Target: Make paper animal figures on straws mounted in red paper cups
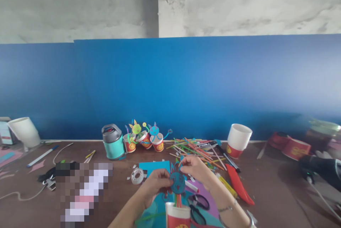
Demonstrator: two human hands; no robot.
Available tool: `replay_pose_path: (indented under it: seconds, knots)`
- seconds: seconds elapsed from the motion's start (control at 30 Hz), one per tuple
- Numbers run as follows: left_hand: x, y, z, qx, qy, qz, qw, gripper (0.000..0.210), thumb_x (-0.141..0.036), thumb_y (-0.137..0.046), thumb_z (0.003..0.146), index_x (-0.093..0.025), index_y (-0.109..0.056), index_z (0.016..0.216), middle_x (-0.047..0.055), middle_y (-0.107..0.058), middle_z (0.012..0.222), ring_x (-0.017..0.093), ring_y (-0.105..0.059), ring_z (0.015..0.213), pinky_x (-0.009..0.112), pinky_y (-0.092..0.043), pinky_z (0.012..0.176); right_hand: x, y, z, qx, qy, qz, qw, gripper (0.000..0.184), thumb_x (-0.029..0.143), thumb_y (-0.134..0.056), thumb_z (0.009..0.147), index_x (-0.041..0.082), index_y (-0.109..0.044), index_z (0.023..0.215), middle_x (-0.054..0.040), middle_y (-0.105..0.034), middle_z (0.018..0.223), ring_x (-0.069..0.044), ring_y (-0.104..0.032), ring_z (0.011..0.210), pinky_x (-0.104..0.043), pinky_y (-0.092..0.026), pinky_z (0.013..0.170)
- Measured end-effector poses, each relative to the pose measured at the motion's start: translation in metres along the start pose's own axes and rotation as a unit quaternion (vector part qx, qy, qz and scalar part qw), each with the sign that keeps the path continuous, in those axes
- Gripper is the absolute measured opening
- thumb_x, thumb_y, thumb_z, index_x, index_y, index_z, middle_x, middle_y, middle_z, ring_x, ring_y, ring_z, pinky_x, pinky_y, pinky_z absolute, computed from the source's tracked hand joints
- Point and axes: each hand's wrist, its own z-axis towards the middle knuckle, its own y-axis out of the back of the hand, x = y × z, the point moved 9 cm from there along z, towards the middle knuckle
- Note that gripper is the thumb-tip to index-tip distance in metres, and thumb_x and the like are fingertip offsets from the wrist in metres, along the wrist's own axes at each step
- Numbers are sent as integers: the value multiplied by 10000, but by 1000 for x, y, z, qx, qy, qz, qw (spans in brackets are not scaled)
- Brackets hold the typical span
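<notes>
A round blue paper animal face with pointed ears and drawn features is in front of me. My left hand pinches its left edge between thumb and fingers. By the right ear, my right hand has its fingertips pressed together; what lies between them is too small to make out. Under the face, orange and green straws stand in a red and white paper cup. Black-handled scissors lie to the right of the cup, on coloured paper. A clear tape roll lies left of my left hand.
Finished-looking paper figures in cups stand at the back beside a teal flask. A pile of colourful straws, stacked white cups and a red pouch-like item lie to the right. A blue partition closes off the rear.
</notes>
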Motion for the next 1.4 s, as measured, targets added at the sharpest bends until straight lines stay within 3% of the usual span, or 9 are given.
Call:
replay_pose_path:
  seconds: [0.37, 0.6, 0.97, 1.4]
  knots:
    - [3, -1, -1, 6, 10, -22, 1000, 387, -360, -798, 540, -191, -487, 697, -44, -610, 521, 104, -560, 452, 201, -359, 451, -3, -2, 0, 9, -16, 40, 999, 113, 204, -560, 573, 168, -631, 653, 46, -552, 512, -93, -493, 495, -193, -319, 447]
    - [1, -3, -1, -2, -1, -5, 1000, 425, -403, -806, 534, -192, -476, 698, -33, -615, 514, 121, -579, 444, 202, -350, 444, 1, -8, -3, 42, 3, 77, 996, 210, 172, -655, 534, 168, -641, 744, 84, -485, 493, -77, -421, 461, -196, -310, 447]
    - [-6, -5, -4, -6, -13, -2, 1000, 400, -396, -798, 567, -189, -478, 691, -40, -614, 497, 130, -594, 447, 225, -387, 469, 8, -6, -4, 2, 55, 10, 998, 231, 72, -585, 580, 167, -623, 787, 107, -414, 490, -77, -384, 453, -198, -298, 449]
    - [-6, -6, -5, 4, -7, 15, 1000, 373, -379, -775, 585, -191, -479, 711, -40, -617, 497, 138, -610, 456, 217, -385, 459, 13, -10, -7, 15, 99, -54, 994, 301, 36, -589, 584, 181, -600, 848, 106, -434, 511, -85, -432, 503, -200, -310, 480]
